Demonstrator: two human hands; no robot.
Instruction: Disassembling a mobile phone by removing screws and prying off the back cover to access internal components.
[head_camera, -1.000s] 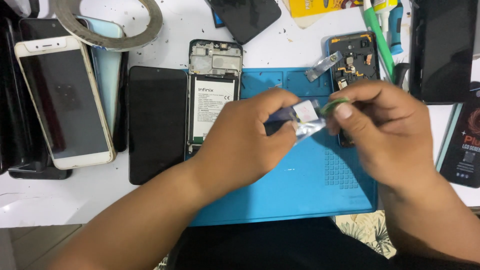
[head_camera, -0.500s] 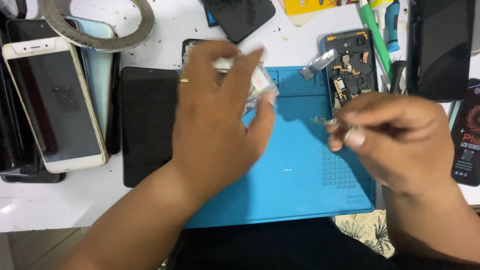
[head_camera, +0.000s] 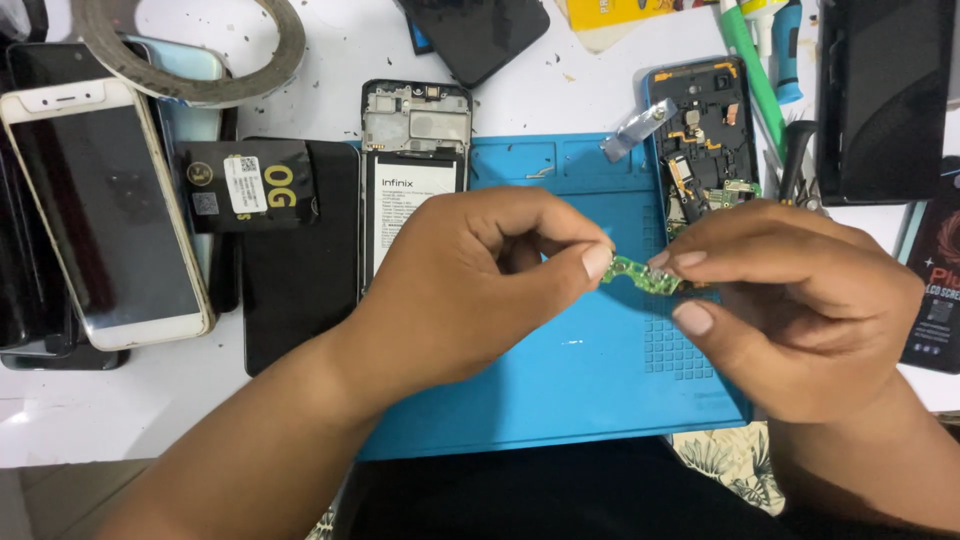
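Right over the blue mat, two hands meet in the middle. The left hand and the right hand both hold one tiny green board. The left thumb and finger are pinched on the left end of the board. The right finger and thumb are pinched on its right end. So both hands are closed tight on it, and the board sits between them, up off the mat.

Behind the left hand lies an open phone with no back. Its white battery shows, and its bottom part is hidden by the hand. Beside it, to the left, lies a black screen with a small black packet on top. Further left is a white phone resting on a pile of other dark phones. A grey tape ring lies near the top left corner.

Behind the right hand is another opened phone with lots of little parts inside. A small silver piece lies just beside it, on the mat's edge. Near it are green and blue tools. A big black slab sits at the far right, and one more dark phone lies at the top middle. All of this rests on a white table.
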